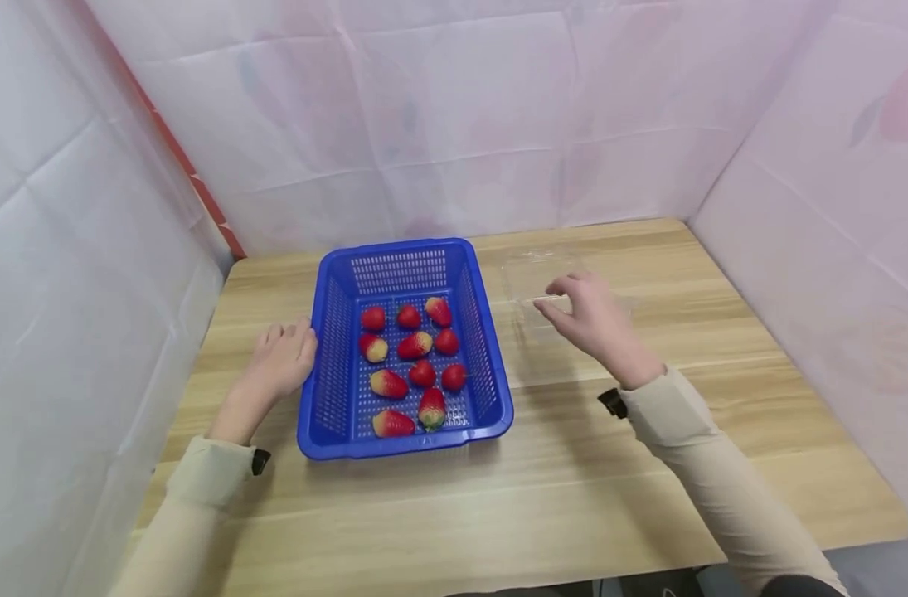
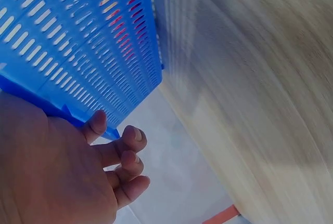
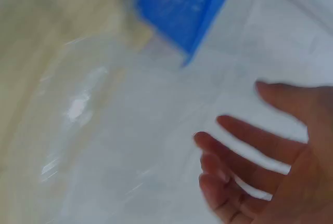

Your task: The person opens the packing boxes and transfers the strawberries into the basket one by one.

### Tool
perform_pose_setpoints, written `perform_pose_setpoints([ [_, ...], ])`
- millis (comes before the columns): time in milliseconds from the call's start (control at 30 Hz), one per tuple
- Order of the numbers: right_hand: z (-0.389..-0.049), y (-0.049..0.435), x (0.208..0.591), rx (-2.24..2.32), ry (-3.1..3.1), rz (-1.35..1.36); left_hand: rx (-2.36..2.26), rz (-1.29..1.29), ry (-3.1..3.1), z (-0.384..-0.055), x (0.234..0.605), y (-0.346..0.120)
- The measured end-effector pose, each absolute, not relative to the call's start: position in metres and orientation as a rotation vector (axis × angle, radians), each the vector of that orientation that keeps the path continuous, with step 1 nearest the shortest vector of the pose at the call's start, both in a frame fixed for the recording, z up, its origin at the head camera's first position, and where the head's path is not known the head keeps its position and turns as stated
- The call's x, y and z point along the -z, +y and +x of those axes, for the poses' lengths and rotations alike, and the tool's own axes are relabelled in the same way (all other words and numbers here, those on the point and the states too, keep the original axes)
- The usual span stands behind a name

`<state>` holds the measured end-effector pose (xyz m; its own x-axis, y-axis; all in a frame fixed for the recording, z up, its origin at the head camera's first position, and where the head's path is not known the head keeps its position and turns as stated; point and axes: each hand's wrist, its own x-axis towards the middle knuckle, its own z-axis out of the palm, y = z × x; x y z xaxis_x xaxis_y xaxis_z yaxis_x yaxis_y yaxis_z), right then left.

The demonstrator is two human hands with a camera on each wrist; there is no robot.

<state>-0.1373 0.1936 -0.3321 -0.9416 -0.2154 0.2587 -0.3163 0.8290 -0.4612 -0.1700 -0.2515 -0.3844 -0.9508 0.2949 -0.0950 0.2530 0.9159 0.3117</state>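
A blue slotted plastic basket (image 1: 405, 448) holds several red strawberries (image 1: 415, 345), some with pale yellow ends, spread over its bottom. At the basket's left rim is my left hand (image 1: 278, 361); in the left wrist view that hand (image 2: 62, 167) lies against the rim with loosely bent fingers, not wrapped round it. My right hand (image 1: 591, 319) hovers over a clear plastic box (image 1: 526, 274) to the right of the basket. Thumb and fingers of the right hand (image 3: 276, 156) are spread apart with nothing between them. The clear box's outline is faint and partly behind the hand.
The basket and box stand on a wood-grain table (image 1: 394, 522). White patterned sheets (image 1: 461, 124) hang behind the table and at both sides. Dark objects and a cable show below the table's front edge.
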Motion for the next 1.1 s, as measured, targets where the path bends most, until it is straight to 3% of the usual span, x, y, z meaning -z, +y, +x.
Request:
perform_pose_setpoints([
  [200,-0.135,0.228,0.383,-0.7,-2.706,0.568,-0.466,0.382,2.951,-0.169,0.381,-0.255],
  [467,-0.143,0.219,0.44,-0.938,-2.549,0.695,-0.461,0.349,2.954,-0.179,0.375,-0.259],
  [833,-0.221,0.211,0.439,-0.958,-2.587,0.809,-0.474,0.323,2.971,-0.217,0.364,-0.241],
  [1100,-0.236,0.207,0.427,-0.846,-2.453,0.818,-0.311,0.36,3.053,-0.224,0.351,-0.241],
])
